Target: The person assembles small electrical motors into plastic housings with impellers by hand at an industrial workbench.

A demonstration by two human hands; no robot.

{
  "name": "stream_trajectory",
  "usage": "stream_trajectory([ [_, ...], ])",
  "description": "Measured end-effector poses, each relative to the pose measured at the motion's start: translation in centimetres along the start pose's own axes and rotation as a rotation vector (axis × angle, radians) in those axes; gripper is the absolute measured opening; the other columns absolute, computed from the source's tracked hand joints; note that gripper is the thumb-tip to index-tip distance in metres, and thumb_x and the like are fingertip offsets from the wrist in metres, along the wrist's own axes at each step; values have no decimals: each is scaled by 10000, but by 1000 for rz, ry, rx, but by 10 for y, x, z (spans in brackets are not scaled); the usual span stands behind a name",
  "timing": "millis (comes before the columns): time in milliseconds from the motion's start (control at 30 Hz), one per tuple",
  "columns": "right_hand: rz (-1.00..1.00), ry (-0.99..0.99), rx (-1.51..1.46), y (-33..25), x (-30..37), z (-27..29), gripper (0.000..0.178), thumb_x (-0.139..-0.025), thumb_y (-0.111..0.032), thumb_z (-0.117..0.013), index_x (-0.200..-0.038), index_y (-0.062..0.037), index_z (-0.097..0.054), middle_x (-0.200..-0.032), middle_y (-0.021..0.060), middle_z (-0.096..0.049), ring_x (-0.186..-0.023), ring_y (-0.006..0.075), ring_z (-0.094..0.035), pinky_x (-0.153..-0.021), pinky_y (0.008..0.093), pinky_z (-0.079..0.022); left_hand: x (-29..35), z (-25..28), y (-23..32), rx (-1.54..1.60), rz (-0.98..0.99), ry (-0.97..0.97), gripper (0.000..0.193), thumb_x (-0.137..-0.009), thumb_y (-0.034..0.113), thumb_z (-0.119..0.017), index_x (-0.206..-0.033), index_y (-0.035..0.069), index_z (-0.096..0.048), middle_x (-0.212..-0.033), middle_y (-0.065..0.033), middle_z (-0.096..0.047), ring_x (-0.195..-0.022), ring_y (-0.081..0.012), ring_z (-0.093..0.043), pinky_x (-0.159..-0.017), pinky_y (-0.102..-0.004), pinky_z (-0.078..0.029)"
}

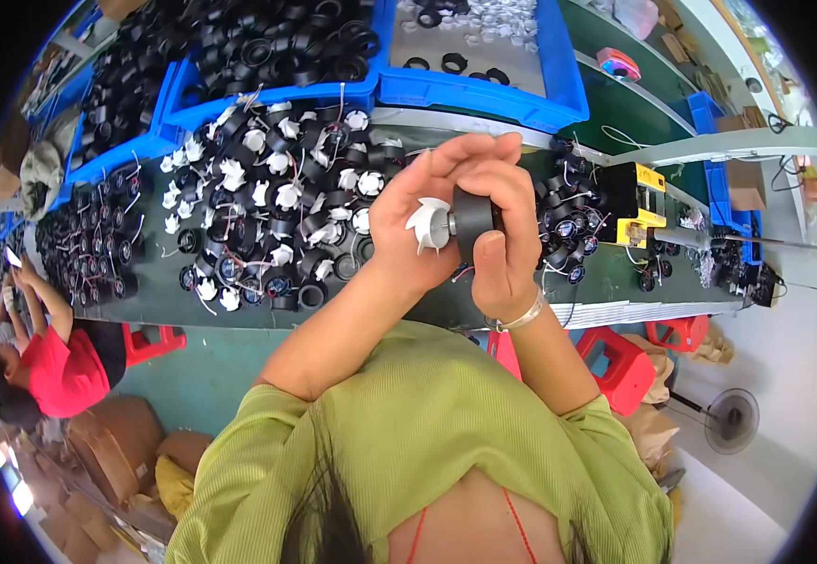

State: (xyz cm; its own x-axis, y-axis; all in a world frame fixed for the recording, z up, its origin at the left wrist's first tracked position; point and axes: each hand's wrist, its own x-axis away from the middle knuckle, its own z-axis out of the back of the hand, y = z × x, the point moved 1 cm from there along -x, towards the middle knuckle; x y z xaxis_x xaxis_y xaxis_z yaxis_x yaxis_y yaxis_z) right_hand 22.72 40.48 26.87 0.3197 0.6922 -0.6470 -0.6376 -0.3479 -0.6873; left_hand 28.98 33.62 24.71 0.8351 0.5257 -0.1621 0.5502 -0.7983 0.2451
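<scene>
Above the table's near edge, my two hands come together in front of me. My right hand (510,221) is closed around a black ring-shaped housing (473,222), with its thumb on the near side. A white fan impeller (430,226) with pointed blades faces the housing, and a short metal shaft shows between them. My left hand (397,211) cups the impeller against its palm; its fingers reach up behind the right hand's fingers. How far the shaft goes into the housing is hidden. A heap of small fan units (277,188), black with white impellers and wires, lies left of my hands.
Blue bins (483,99) with black rings and white parts line the table's far side. More small motors (573,226) lie right of my hands, beside a yellow and black device (641,205). Red stools (615,368) stand below the table. Another person (61,367) sits far left.
</scene>
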Motion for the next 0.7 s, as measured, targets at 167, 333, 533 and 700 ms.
stream_trajectory([
  [167, 16, -17, -10, -5, 4, -3, 397, -850, -355, -430, -973, 15, -504, -940, 177, -513, -880, 297, -487, -763, 365, -398, 9, 1, 0, -58, -46, -11, 492, -895, 340, -259, -1159, -43, -420, -1207, -189, -443, -1116, -253, -434, -950, -359, -336],
  [333, 9, 8, -26, -4, 5, -1, 399, -852, -356, -428, -973, 16, -505, -935, 174, -516, -877, 288, -489, -757, 361, -403, 6, 1, -2, -45, -22, -71, 483, -902, 325, -229, -1149, -44, -421, -1188, -196, -455, -1103, -258, -439, -952, -357, -333],
  [533, 49, -114, -8, -3, 12, -1, 356, -849, -298, -415, -1028, 10, -415, -1007, 165, -452, -909, 260, -448, -796, 356, -377, 7, -7, -4, -280, -28, -14, 489, -906, 323, -201, -1138, -45, -425, -1174, -200, -466, -1098, -256, -439, -944, -345, -337],
  [700, -66, -263, -45, -10, 25, 7, 340, -831, -305, -454, -993, -7, -439, -955, 184, -468, -814, 330, -491, -681, 384, -415, 20, 2, -8, -325, 115, 163, 468, -910, 371, -255, -1139, 7, -439, -1119, -165, -505, -1031, -242, -482, -900, -336, -371],
])
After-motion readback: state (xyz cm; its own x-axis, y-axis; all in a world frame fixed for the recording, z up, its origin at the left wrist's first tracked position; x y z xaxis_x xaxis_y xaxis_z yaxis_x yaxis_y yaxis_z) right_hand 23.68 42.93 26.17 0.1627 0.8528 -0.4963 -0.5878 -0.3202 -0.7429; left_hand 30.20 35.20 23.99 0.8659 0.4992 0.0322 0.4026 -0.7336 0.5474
